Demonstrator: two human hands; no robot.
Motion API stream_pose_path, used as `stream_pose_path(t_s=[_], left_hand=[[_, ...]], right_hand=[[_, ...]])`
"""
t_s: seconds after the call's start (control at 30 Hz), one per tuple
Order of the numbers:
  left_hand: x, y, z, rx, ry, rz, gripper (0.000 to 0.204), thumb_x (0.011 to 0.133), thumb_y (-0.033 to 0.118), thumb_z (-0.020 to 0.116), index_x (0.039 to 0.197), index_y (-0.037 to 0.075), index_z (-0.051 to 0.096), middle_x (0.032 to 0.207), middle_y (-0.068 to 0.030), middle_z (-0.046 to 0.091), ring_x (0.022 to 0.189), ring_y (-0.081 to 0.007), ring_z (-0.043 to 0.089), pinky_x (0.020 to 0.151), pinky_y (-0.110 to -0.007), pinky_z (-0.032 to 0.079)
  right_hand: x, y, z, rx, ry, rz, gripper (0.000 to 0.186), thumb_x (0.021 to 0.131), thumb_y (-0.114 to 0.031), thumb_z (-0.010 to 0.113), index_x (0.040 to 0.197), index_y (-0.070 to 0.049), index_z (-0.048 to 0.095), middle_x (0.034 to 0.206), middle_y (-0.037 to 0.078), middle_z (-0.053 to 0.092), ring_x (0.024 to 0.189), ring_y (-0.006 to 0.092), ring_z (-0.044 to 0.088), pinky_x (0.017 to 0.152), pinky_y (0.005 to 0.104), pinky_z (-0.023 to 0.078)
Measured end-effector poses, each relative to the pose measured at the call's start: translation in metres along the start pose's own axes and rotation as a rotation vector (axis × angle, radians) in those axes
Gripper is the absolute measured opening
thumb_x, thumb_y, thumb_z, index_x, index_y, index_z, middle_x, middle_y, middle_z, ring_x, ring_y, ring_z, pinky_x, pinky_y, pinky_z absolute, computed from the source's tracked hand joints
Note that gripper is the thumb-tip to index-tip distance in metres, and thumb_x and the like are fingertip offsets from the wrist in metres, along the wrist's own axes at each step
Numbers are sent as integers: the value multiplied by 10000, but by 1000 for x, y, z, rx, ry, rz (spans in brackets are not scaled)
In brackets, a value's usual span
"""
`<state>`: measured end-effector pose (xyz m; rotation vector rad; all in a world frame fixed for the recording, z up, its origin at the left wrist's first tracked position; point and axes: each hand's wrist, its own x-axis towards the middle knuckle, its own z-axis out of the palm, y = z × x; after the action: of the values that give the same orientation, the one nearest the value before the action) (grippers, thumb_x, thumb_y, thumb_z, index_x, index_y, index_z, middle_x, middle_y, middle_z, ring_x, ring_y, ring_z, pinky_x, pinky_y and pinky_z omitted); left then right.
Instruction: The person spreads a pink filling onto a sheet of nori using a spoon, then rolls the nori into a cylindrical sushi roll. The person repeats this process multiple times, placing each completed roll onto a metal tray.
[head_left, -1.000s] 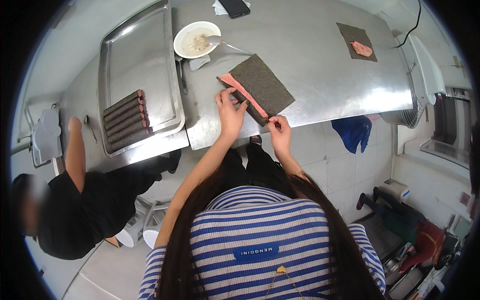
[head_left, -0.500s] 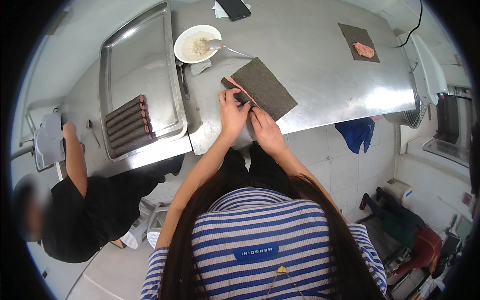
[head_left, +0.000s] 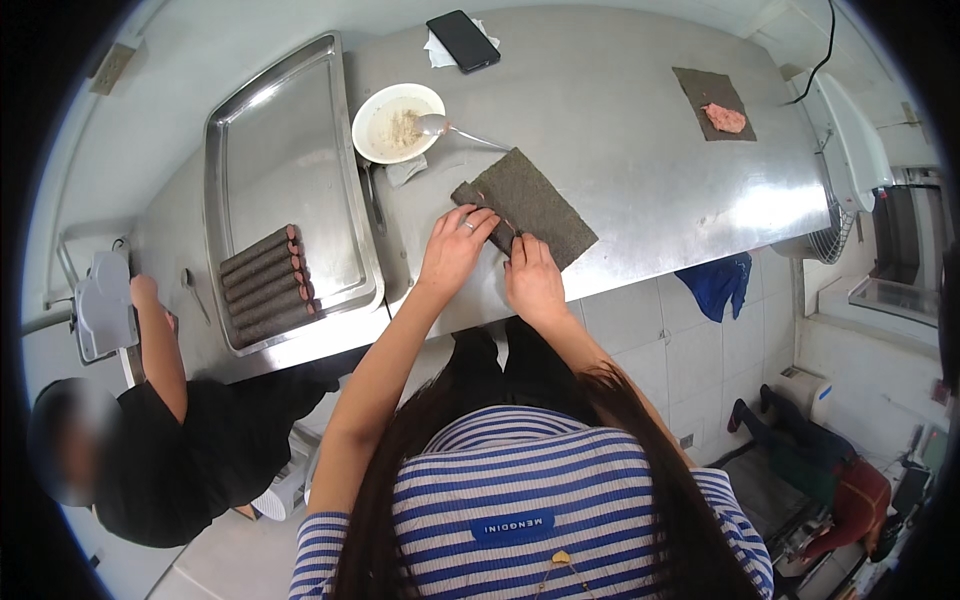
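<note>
Filling all but hidden under the folded edge of a dark sheet

Only thin slivers of the pink filling (head_left: 481,195) show along the fold of the dark seaweed sheet (head_left: 550,212); the rest is covered by the turned-over edge and the fingers. Both thumbs are mostly out of sight, so how they grip underneath cannot be told. The spoon (head_left: 480,139) leans from the bowl (head_left: 359,138), and whether its handle end touches the sheet's far corner is hard to make out. At the left, a co-worker (head_left: 200,450) has a hand (head_left: 146,291) by a pale device (head_left: 102,300), its exact contact unclear.

The sheet lies on the counter (head_left: 620,120) near its front edge, its flat part stretching away beyond the fingers to the right. The left hand (head_left: 452,250) has its fingers bent and close together, holding the middle of the folded edge. The right hand (head_left: 535,282) holds the near end of that fold, fingers drawn narrow, just beside the left. A short length of the fold juts out past the left fingertips.
</note>
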<state>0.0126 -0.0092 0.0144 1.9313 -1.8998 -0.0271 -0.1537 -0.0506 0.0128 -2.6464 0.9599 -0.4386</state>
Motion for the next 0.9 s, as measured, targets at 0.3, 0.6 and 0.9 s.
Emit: stream_pose_path(t_s=[0.3, 0.6, 0.9], left_hand=[[13, -13, -10, -5, -69, 164, 355, 790, 106, 615, 1145, 123, 627, 1190, 2, 600, 1170, -214, 516, 1029, -383, 369], [27, -24, -23, 51, -274, 270, 366, 725, 71, 664, 1087, 117, 634, 1124, -16, 622, 1120, -191, 553, 1045, -383, 357], [-30, -6, -42, 29, -336, 178, 302, 731, 112, 679, 1032, 103, 652, 989, -27, 641, 957, -225, 615, 943, -363, 423]], right_hand=[[21, 0, 13, 9, 42, -18, 415, 786, -37, 563, 1163, 131, 516, 1155, 233, 529, 1047, 348, 532, 896, 372, 477], [24, 12, 0, 273, -18, 24, 318, 767, 17, 565, 1074, 98, 590, 1049, 198, 587, 985, 358, 581, 848, 411, 497], [-21, 8, -22, -15, -136, -154, 274, 751, -42, 561, 1015, 27, 587, 976, 106, 547, 963, 258, 560, 797, 338, 508]])
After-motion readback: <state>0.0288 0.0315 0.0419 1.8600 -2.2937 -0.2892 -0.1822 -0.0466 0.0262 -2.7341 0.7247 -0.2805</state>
